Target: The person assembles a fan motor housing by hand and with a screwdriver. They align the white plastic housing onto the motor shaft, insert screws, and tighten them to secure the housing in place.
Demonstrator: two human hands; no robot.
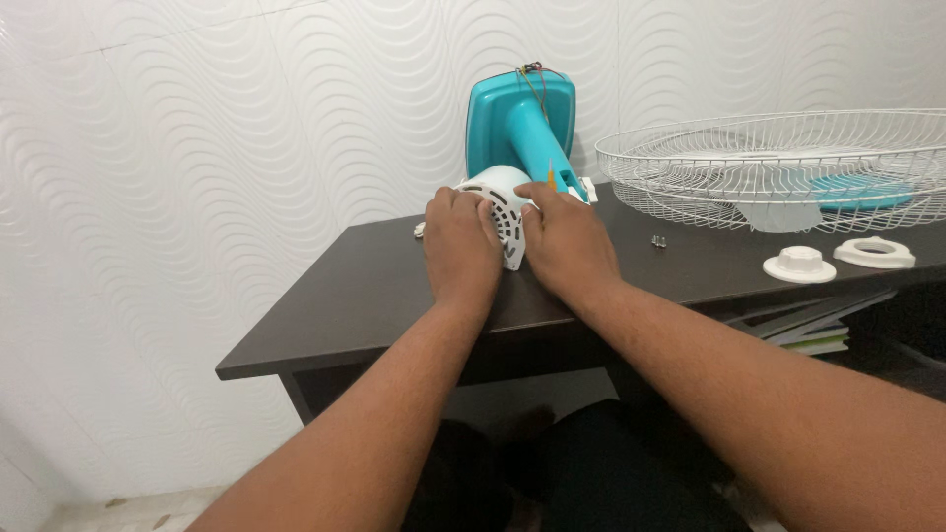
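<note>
Both hands are closed around the white motor housing (503, 202) of a dismantled fan lying on its side on the dark table (325, 305). The left hand (461, 246) wraps the near left of the housing, fingers curled over its vented rear face. The right hand (567, 236) covers the right side, fingers (537, 194) bent over the top edge. Both appear to have firm hold of the housing, pinning it against the tabletop; a two-sided hold like this keeps a round part from rolling.

The teal stand (520, 123) rises behind the housing and leans toward the tiled wall (197, 148), its square base facing the camera, with loose wires (534, 74) at the top.

Removed parts sit well apart to the right, out of the hands' way: a white wire guard (788, 158) with a teal blade (847, 192) under it, two white plastic rings (800, 264) and a small screw (658, 240). Books (818, 330) lie on a shelf beneath the table.
</note>
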